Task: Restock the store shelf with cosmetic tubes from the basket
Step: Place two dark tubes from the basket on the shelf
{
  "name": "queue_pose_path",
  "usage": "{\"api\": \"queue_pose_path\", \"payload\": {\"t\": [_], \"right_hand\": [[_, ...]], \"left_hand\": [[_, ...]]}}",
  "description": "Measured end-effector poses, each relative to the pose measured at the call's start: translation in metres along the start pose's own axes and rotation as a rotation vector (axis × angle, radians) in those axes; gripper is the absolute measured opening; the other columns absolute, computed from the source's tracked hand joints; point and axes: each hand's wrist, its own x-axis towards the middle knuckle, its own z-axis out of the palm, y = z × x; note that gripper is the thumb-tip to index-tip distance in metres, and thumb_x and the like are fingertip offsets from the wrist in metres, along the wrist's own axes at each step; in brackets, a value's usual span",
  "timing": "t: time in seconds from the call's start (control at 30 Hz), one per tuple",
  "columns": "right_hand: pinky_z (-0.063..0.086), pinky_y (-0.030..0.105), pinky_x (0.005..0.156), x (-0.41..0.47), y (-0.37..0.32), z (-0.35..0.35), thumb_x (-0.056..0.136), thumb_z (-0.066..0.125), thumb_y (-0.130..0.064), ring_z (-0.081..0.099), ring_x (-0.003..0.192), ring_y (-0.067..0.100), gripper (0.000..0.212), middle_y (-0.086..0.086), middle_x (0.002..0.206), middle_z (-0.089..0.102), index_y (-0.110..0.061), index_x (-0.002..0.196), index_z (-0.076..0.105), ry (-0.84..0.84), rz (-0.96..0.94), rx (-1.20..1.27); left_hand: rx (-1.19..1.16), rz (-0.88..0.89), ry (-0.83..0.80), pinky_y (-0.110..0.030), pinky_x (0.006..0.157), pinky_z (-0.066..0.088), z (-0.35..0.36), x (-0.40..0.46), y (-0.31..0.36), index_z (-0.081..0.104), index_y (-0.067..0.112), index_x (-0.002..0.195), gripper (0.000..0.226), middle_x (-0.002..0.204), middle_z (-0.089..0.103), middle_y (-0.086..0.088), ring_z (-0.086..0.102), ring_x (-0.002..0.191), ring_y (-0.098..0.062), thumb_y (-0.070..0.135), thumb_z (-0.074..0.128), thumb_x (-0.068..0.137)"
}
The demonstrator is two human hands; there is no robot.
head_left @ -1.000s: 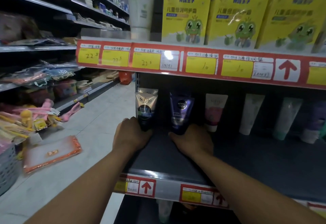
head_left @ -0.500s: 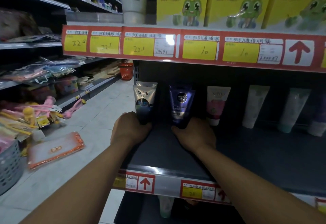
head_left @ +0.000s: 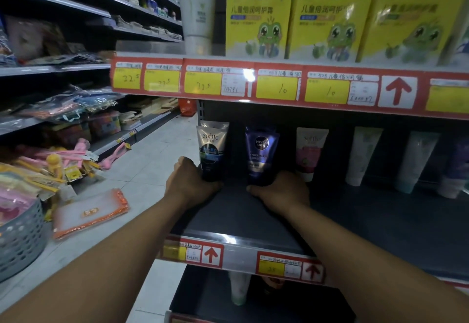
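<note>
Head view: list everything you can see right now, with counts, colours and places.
Softto tube: one, silver and dark blue, upright, shelf's left end.
Nivea Men tube: one, purple, upright beside it.
Other tubes: at least four, first pink and white, then pale, standing to the right.
Frog boxes: three, yellow, upper shelf.
White tube: one, upper shelf, left of boxes.
Price strip: red with yellow tags, upper shelf edge.
Basket: one, grey, floor, far left.
Pouch: one, orange-trimmed, floor.
Left hand: grip on Softto tube's base.
Right hand: grip on Nivea Men tube's base.
</note>
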Motion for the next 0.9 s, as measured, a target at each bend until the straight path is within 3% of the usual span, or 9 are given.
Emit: {"api": "queue_pose_path", "payload": {"t": [0.1, 0.23, 0.37, 0.5, 0.57, 0.7, 0.9], "right_hand": [[0.051, 0.029, 0.074, -0.004, 0.005, -0.01, 0.083, 0.074, -0.061, 0.069, 0.1, 0.024, 0.052, 0.003, 0.11, 0.072, -0.017, 0.11, 0.072, -0.047, -0.033, -0.022], [0.047, 0.026, 0.079, -0.034, 0.016, -0.019, 0.09, 0.072, -0.047, 0.065, 0.1, 0.021, 0.041, 0.006, 0.116, 0.068, -0.014, 0.115, 0.07, -0.069, -0.144, 0.03], [0.042, 0.024, 0.083, -0.08, 0.025, -0.033, 0.09, 0.071, -0.041, 0.061, 0.101, 0.016, 0.037, 0.001, 0.114, 0.06, -0.019, 0.119, 0.067, -0.045, -0.254, 0.073], [0.05, 0.032, 0.09, -0.125, 0.035, -0.053, 0.09, 0.07, -0.035, 0.06, 0.099, 0.017, 0.03, -0.004, 0.108, 0.055, -0.02, 0.116, 0.066, 0.031, -0.32, 0.096], [0.051, 0.034, 0.092, -0.145, 0.038, -0.064, 0.091, 0.069, -0.032, 0.06, 0.102, 0.017, 0.03, -0.004, 0.113, 0.055, -0.02, 0.118, 0.065, 0.049, -0.335, 0.106], [0.051, 0.031, 0.095, -0.181, 0.046, -0.078, 0.094, 0.066, -0.031, 0.059, 0.11, 0.014, 0.036, -0.006, 0.125, 0.052, -0.022, 0.129, 0.061, 0.027, -0.328, 0.12], [0.052, 0.033, 0.087, -0.225, 0.07, -0.091, 0.095, 0.064, -0.032, 0.059, 0.102, 0.015, 0.028, -0.007, 0.119, 0.052, -0.023, 0.122, 0.063, 0.046, -0.321, 0.112]], "left_hand": [[-0.026, -0.015, -0.037, -0.035, 0.079, 0.046, -0.011, -0.012, -0.002, 0.044, 0.007, 0.133, 0.086, 0.129, 0.053, -0.013, 0.06, 0.112, -0.032, 0.05, 0.087, 0.072], [-0.02, 0.044, -0.07, -0.033, 0.077, 0.045, -0.027, -0.046, 0.007, 0.053, 0.007, 0.126, 0.055, 0.126, 0.057, -0.016, 0.061, 0.109, -0.035, 0.032, 0.075, 0.083], [0.024, 0.101, -0.062, -0.035, 0.078, 0.047, -0.037, -0.088, 0.018, 0.058, 0.016, 0.12, 0.04, 0.119, 0.056, -0.013, 0.062, 0.104, -0.037, 0.031, 0.067, 0.084], [0.052, 0.12, -0.035, -0.045, 0.087, 0.056, -0.044, -0.133, 0.028, 0.059, 0.026, 0.1, 0.023, 0.113, 0.055, -0.006, 0.062, 0.1, -0.033, 0.035, 0.063, 0.079], [0.055, 0.152, 0.001, -0.042, 0.083, 0.056, -0.047, -0.151, 0.033, 0.061, 0.027, 0.092, 0.017, 0.109, 0.059, -0.004, 0.063, 0.099, -0.031, 0.034, 0.06, 0.076], [0.078, 0.182, 0.07, -0.038, 0.086, 0.054, -0.052, -0.187, 0.039, 0.064, 0.023, 0.101, 0.019, 0.114, 0.058, -0.005, 0.061, 0.103, -0.03, 0.027, 0.065, 0.082], [0.097, 0.22, 0.106, -0.038, 0.085, 0.052, -0.052, -0.235, 0.048, 0.064, 0.021, 0.113, 0.027, 0.12, 0.058, -0.003, 0.059, 0.108, -0.026, 0.025, 0.067, 0.086]]}}
